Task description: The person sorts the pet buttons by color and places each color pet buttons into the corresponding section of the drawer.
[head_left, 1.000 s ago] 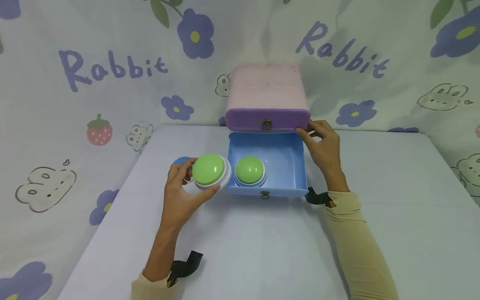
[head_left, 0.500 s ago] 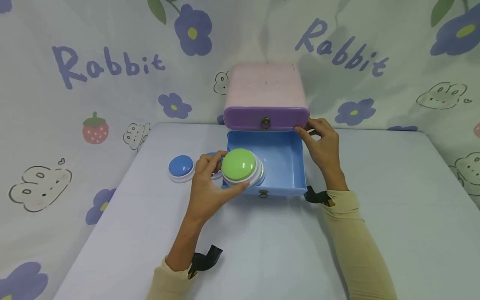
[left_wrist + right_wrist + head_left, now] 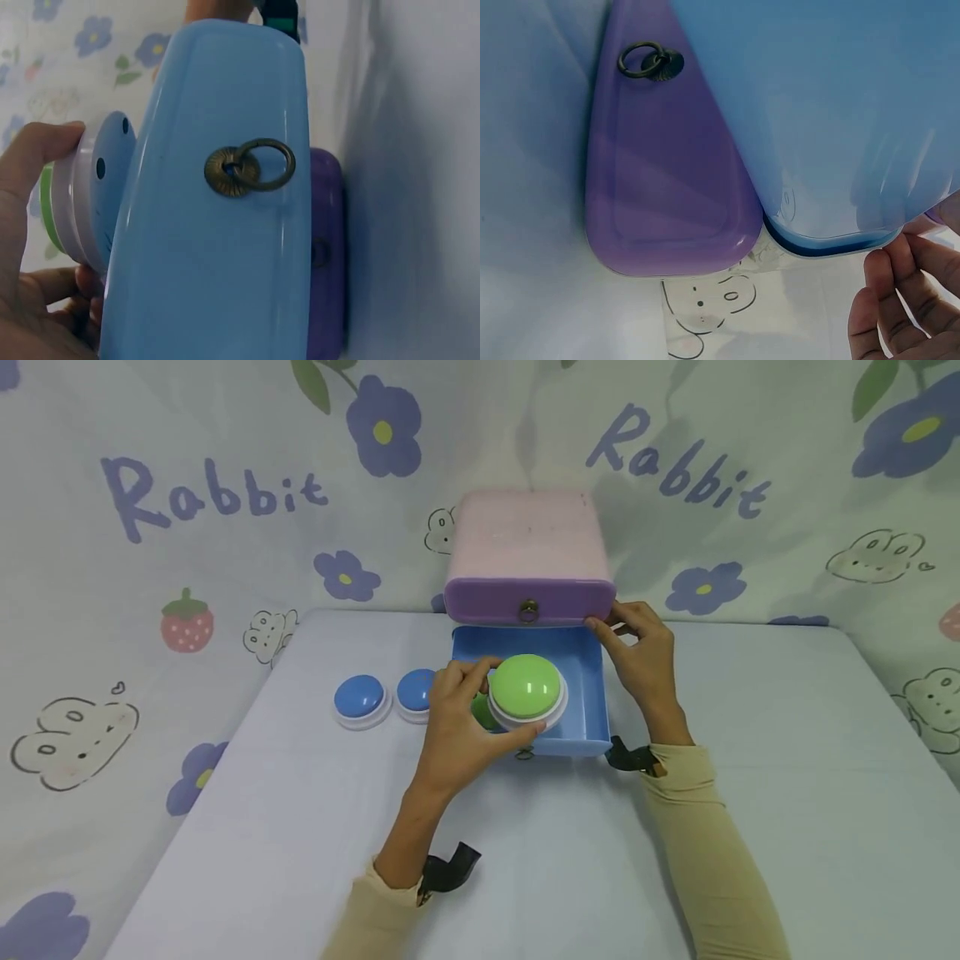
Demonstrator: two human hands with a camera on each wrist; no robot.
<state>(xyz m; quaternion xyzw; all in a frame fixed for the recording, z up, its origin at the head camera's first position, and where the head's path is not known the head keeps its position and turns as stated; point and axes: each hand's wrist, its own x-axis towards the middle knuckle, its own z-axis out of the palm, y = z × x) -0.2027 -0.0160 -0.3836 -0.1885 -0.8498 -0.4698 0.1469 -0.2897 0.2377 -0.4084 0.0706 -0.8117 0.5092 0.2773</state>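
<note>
My left hand [image 3: 461, 735] holds a green dome push button [image 3: 527, 685] by its white base, thumb on the near side, above the pulled-out blue drawer [image 3: 589, 697]. In the left wrist view, the button's underside [image 3: 112, 169] faces the blue front. A second green button [image 3: 483, 713] sits in the drawer's left part, mostly hidden by the left hand. At the right corner of the pink drawer cabinet [image 3: 528, 535], my right hand [image 3: 647, 652] grips the edge, with its thumb on the purple upper drawer front [image 3: 487, 602].
Two blue push buttons [image 3: 358, 697] with white bases stand on the white table [image 3: 570, 860], left of the drawer. A lower purple drawer [image 3: 667, 172] shows beneath the blue one. A patterned cloth [image 3: 247, 410] hangs close behind the cabinet.
My left hand has carried the green button rightward from beside the drawer to above it, uncovering the blue buttons and covering the other green one. The right hand keeps its hold.
</note>
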